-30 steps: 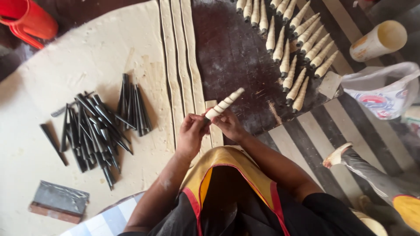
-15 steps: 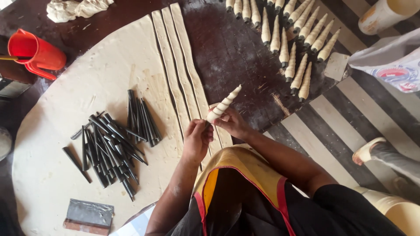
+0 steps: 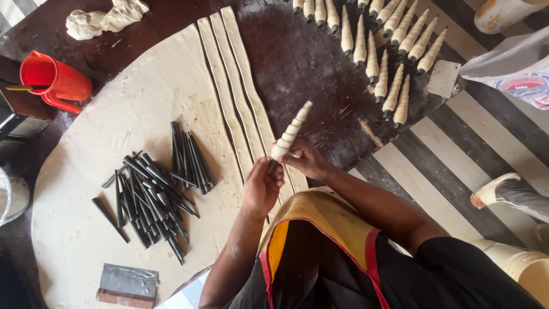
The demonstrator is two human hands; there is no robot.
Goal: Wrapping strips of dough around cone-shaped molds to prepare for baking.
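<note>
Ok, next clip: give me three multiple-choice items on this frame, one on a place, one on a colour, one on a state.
1. Where does the pile of dark metal cones lie?
A. on the rolled-out dough sheet
B. on the striped floor
C. in the jug

2. What colour is the plastic jug at the left?
A. blue
B. red
C. green

3. What state is the cone held by the two hands in?
A. bare metal
B. wrapped in a spiral of dough
C. broken in two

Answers: 1 A, the cones rest on the pale sheet, left of the cut strips. 2 B, the jug is plainly red. 3 B, the left hand and right hand hold a cone with pale dough wound around it, its dark end showing at the bottom.
</note>
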